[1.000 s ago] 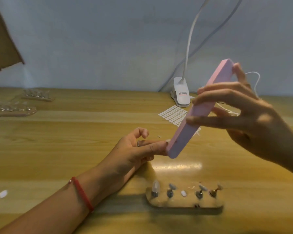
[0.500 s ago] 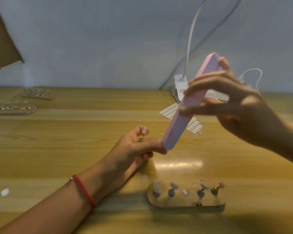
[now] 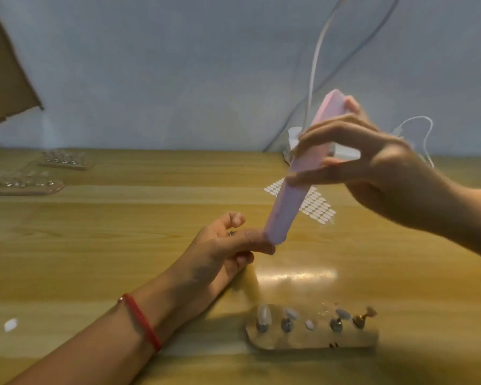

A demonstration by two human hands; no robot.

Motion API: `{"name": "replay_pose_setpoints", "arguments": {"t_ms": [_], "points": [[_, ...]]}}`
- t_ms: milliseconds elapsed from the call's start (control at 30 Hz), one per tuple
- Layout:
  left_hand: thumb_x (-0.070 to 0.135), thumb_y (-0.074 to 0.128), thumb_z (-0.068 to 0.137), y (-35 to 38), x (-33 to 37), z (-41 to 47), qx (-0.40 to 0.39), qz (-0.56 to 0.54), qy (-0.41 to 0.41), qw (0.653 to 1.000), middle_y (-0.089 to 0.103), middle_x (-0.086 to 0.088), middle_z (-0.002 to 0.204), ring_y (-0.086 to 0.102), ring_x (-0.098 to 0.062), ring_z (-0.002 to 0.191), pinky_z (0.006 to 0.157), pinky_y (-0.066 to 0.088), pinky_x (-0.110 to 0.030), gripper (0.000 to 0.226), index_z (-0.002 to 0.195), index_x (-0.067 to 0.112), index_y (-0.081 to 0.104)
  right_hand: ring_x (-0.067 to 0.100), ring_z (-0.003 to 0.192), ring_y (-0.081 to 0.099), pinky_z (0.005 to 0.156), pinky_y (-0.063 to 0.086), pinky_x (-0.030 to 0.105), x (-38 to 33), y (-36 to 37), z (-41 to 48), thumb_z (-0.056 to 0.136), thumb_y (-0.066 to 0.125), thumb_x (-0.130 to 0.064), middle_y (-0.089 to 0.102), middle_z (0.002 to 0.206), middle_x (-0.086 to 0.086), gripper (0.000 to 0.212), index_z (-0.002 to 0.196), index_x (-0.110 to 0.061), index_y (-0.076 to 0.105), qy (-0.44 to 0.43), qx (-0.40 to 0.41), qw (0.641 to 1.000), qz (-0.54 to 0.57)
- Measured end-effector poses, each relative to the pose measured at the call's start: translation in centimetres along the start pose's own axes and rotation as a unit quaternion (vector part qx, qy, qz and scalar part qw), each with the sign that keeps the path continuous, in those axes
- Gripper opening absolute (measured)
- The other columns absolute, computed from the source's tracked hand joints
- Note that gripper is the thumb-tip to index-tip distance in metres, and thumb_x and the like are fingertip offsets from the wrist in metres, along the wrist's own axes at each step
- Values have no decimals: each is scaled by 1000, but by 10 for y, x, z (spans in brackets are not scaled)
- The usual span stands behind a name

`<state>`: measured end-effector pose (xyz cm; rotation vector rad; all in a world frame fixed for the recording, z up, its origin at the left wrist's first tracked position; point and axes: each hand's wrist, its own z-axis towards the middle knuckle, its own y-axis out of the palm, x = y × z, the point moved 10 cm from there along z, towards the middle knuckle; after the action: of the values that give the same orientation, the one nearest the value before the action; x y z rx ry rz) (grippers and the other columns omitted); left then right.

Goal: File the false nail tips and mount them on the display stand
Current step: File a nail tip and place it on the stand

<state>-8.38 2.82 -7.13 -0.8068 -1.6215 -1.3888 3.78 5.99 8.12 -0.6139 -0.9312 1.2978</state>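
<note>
Pink file (image 3: 297,173): one long block, steeply tilted, its lower end touching the left thumb tip.
Right hand (image 3: 372,162): one, raised above the table, fingers curled round the file's upper half.
Left hand (image 3: 220,245): one, wrist resting on the wooden table (image 3: 122,245), thumb and forefinger closed together at the file's lower end. Whether they hold a nail tip cannot be told.
Display stand (image 3: 311,339): one, near the front edge, below the file and apart from both hands. It has four pegs, blurred.
Nail tips (image 3: 263,312): four on the pegs, one white oval flat between the second and third.
Loose tip (image 3: 11,325): one, far left.
Other stands (image 3: 64,161): two, rear left.
Sticker sheet (image 3: 317,204): one, behind the file.
Red bracelet (image 3: 140,318): one, on the left wrist.
Writing: small dark marks on the stand's front edge, unreadable.
</note>
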Motion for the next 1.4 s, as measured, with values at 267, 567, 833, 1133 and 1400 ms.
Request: {"name": "replay_pose_setpoints", "arguments": {"t_ms": [267, 567, 833, 1133, 1400], "points": [[13, 79, 52, -4, 0, 3, 3, -33, 6, 999, 63, -12, 80, 52, -10, 61, 46, 34, -16, 56, 85, 19, 34, 30, 113, 59, 108, 25, 69, -7, 19, 11, 81, 60, 21, 64, 114, 14, 56, 112, -25, 67, -8, -24, 998, 59], [12, 78, 60, 3, 1, 3, -38, -64, 10, 997, 64, 2, 62, 58, -5, 51, 43, 37, -13, 54, 86, 18, 31, 34, 114, 60, 107, 28, 68, -17, 27, 9, 78, 70, 11, 66, 116, 15, 42, 109, -17, 73, -30, -41, 997, 58], [11, 77, 60, 2, 3, 2, -18, -72, 9, 997, 68, 1, 67, 63, -8, 56, 45, 35, -15, 53, 86, 19, 32, 8, 129, 46, 118, 19, 52, -18, 27, 8, 85, 59, 4, 58, 122, 0, 48, 114, -33, 67, -60, -61, 994, 71], [11, 76, 60, 3, 3, 3, -26, -70, 17, 997, 66, 1, 64, 61, -6, 54, 43, 34, -14, 52, 85, 19, 31, 24, 115, 58, 109, 29, 64, -5, 25, 9, 86, 60, 10, 62, 119, 7, 48, 113, -28, 69, -21, -43, 995, 87], [13, 81, 54, -4, 0, 5, -2, -53, 9, 999, 64, -6, 69, 54, -7, 53, 44, 36, -16, 54, 82, 19, 35, 22, 114, 56, 109, 31, 61, -4, 28, 15, 86, 58, 14, 62, 120, 7, 50, 112, -26, 70, 7, -44, 993, 107]]}}
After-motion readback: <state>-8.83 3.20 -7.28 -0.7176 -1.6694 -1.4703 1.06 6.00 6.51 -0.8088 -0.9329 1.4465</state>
